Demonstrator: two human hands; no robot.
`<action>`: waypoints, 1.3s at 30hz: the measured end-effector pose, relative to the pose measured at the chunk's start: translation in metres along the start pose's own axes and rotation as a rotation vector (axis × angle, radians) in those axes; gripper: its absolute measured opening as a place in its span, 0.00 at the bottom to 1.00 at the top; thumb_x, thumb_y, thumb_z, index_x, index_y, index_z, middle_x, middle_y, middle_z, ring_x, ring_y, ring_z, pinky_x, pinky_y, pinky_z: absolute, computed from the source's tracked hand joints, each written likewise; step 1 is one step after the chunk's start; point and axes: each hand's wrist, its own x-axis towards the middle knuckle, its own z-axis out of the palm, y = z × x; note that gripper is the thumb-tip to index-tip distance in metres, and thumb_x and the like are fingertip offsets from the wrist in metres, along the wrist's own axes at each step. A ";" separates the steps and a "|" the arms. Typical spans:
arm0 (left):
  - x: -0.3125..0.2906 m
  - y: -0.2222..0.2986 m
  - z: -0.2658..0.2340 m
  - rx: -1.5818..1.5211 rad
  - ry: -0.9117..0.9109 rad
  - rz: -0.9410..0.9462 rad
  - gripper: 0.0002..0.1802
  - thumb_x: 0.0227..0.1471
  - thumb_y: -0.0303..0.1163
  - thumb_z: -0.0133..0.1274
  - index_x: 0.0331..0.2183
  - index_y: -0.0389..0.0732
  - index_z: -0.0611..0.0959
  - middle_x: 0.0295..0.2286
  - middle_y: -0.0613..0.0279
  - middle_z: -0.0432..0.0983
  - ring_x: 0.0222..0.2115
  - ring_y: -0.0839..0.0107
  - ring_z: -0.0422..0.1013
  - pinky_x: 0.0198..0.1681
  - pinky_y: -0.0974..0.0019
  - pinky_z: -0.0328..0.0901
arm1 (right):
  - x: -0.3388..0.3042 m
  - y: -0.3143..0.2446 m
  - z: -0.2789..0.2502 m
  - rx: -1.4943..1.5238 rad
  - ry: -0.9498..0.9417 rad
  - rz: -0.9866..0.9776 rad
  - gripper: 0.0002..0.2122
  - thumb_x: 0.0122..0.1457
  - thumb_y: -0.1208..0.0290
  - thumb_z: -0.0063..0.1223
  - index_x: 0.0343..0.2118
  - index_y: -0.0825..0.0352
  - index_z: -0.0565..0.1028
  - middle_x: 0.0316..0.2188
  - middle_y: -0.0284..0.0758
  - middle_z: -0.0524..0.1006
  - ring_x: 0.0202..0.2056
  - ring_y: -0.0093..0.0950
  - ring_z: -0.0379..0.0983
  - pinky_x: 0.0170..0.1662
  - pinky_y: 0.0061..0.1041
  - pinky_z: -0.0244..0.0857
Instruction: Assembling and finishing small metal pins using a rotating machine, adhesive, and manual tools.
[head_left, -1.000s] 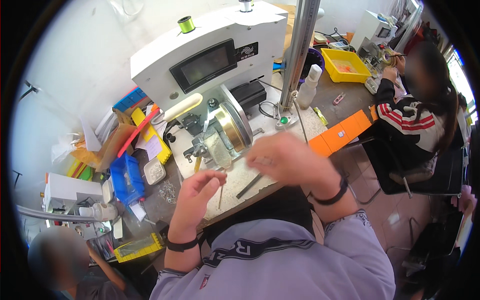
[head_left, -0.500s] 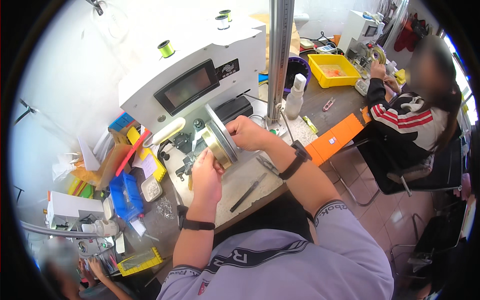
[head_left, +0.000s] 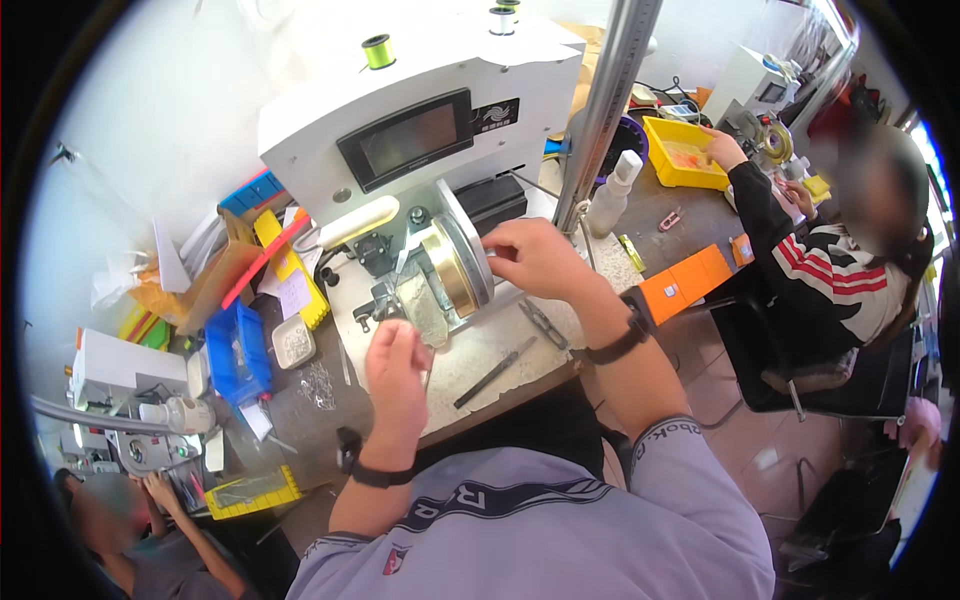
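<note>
lettering (head_left: pixel 480 498) runs along a dark band on the person's grey shirt (head_left: pixel 590 540), with a small red-and-white tag (head_left: pixel 396 560) below it; a black badge (head_left: pixel 495 117) with a pale swirl and characters sits on the white machine (head_left: pixel 300 150), right of its dark screen (head_left: pixel 405 140). a paper (head_left: pixel 293 293) with handwriting, too small to read, leans by the yellow rack at the left. the gold drum (head_left: pixel 450 265) and its grey disc (head_left: pixel 468 240) are mounted at the machine's front, above the counter (head_left: pixel 330 425). the right hand (head_left: pixel 535 258) is curled narrow at the disc's outer side; whether it grips or merely touches cannot be told. the left hand (head_left: pixel 397 360) is drawn nearly closed, just below the pale flap (head_left: pixel 422 312); what it holds, if anything, is unclear. half a second ago the left hand was up against the drum; it has now come down and away, uncovering the flap, while the right hand has stayed by the disc. the black pen-like tool (head_left: pixel 495 373) and the pliers (head_left: pixel 543 325) lie as before. at the right, a co-worker's hand (head_left: pixel 722 148) now reaches to the yellow bin (head_left: pixel 690 175).
</note>
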 end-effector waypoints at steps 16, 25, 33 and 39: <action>-0.072 0.034 -0.114 1.269 -0.249 0.344 0.04 0.54 0.28 0.58 0.29 0.39 0.81 0.21 0.60 0.71 0.22 0.67 0.68 0.29 0.66 0.62 | -0.066 -0.096 0.106 -0.057 0.375 -0.331 0.12 0.49 0.81 0.60 0.39 0.69 0.79 0.31 0.38 0.78 0.31 0.36 0.72 0.36 0.32 0.66; -0.086 0.035 -0.181 1.272 0.330 0.330 0.03 0.51 0.27 0.60 0.28 0.39 0.82 0.22 0.60 0.71 0.24 0.62 0.69 0.31 0.59 0.63 | -0.048 -0.123 0.221 -0.126 -0.166 -0.174 0.19 0.51 0.71 0.63 0.47 0.68 0.77 0.38 0.40 0.74 0.41 0.40 0.70 0.44 0.37 0.64; -0.075 0.032 -0.200 1.354 0.349 0.366 0.04 0.49 0.29 0.62 0.28 0.41 0.83 0.24 0.62 0.72 0.26 0.63 0.69 0.35 0.60 0.60 | -0.028 -0.120 0.266 -0.292 -0.237 -0.166 0.20 0.51 0.70 0.62 0.49 0.65 0.78 0.35 0.37 0.72 0.39 0.36 0.69 0.42 0.35 0.64; -0.063 0.030 -0.195 1.399 0.317 0.393 0.08 0.45 0.31 0.64 0.28 0.44 0.81 0.25 0.65 0.72 0.29 0.62 0.70 0.36 0.57 0.59 | -0.025 -0.117 0.271 -0.338 -0.236 -0.179 0.19 0.50 0.71 0.61 0.48 0.64 0.79 0.34 0.36 0.72 0.37 0.35 0.70 0.40 0.34 0.64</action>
